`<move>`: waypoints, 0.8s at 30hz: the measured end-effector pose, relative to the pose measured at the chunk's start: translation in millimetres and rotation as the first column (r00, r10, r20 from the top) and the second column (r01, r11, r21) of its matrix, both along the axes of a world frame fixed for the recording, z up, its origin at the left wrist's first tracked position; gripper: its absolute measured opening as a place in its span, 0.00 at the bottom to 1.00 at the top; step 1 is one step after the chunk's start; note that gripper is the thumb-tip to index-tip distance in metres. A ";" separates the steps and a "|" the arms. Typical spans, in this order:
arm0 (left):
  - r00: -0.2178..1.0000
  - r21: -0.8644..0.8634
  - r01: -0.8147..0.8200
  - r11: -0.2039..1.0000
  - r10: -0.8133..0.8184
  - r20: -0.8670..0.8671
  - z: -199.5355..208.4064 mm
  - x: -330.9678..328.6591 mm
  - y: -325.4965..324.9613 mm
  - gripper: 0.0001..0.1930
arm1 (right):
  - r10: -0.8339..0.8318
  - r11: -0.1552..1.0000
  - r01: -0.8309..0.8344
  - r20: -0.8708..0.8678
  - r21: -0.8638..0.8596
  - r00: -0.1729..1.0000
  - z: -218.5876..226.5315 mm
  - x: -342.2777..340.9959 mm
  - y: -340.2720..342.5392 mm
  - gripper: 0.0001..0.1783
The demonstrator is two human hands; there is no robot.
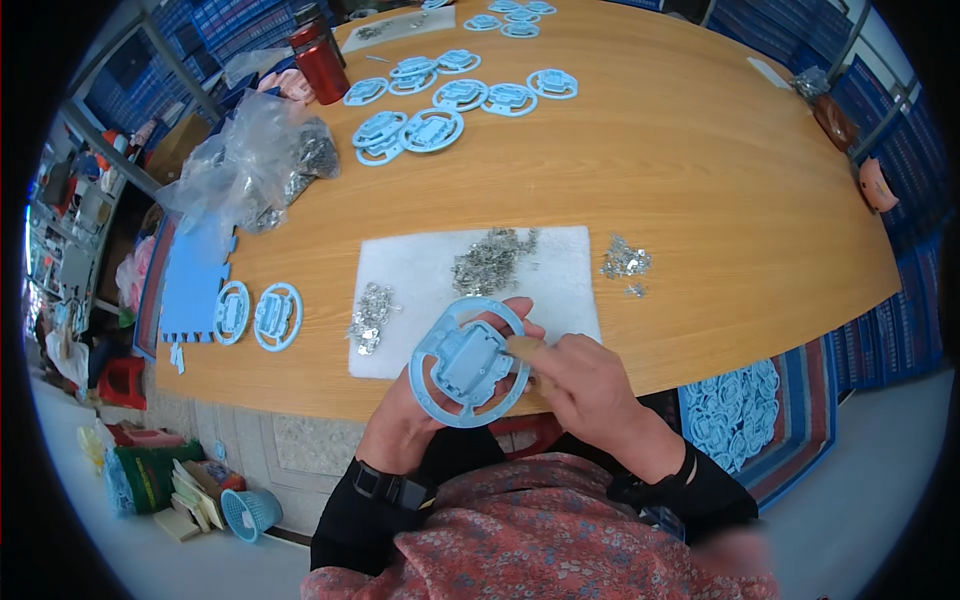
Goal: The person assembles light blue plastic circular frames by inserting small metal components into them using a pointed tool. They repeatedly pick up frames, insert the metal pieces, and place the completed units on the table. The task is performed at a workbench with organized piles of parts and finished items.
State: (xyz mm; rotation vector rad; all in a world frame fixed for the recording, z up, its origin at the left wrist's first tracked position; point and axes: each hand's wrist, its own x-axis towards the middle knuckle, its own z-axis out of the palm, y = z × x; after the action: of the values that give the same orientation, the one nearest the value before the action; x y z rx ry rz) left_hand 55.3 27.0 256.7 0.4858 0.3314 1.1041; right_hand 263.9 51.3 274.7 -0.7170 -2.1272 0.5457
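A light blue plastic toy steering wheel [470, 362] is gripped in my left hand [402, 408], over the near edge of a white mat [570, 265]. The fingers of that hand wrap behind the wheel, and their tips show past its far rim. My right hand [598, 392] meets the wheel's right side. Its fingers are closed together, with a tan covering on a fingertip; whatever they pinch is hidden. On the mat lie a heap of small metal parts [486, 262] and a smaller pile of silvery pieces [372, 318].
More metal pieces [626, 260] lie right of the mat. Two blue wheels [277, 316] rest at the left, by a blue foam mat [192, 285] and a clear plastic bag [245, 165]. Several wheels [432, 130] and a red flask [320, 70] stand farther back. A container of blue parts [735, 410] is below right.
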 end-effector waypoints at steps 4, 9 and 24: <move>0.999 0.001 0.004 1.000 -0.004 -0.034 0.6 -3.6 4.8 0.35 | -0.038 0.982 0.026 -0.064 -0.187 0.997 -0.3 11.4 -8.9 0.21; 0.989 0.017 -0.045 0.999 0.047 -0.143 4.9 5.1 4.4 0.34 | 0.072 0.995 -0.076 -0.050 -0.070 0.996 23.9 -8.5 -15.1 0.26; 0.597 0.269 0.034 0.963 0.196 -0.778 26.2 -9.7 -18.2 0.18 | 0.078 0.592 -0.173 -0.158 -0.787 0.984 14.3 27.5 1.2 0.11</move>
State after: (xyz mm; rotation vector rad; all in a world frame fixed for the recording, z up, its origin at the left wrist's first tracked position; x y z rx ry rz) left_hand 45.6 8.7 282.9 1.2298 1.0294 0.9587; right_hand 291.4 52.5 289.0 -0.9794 -1.7640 1.6554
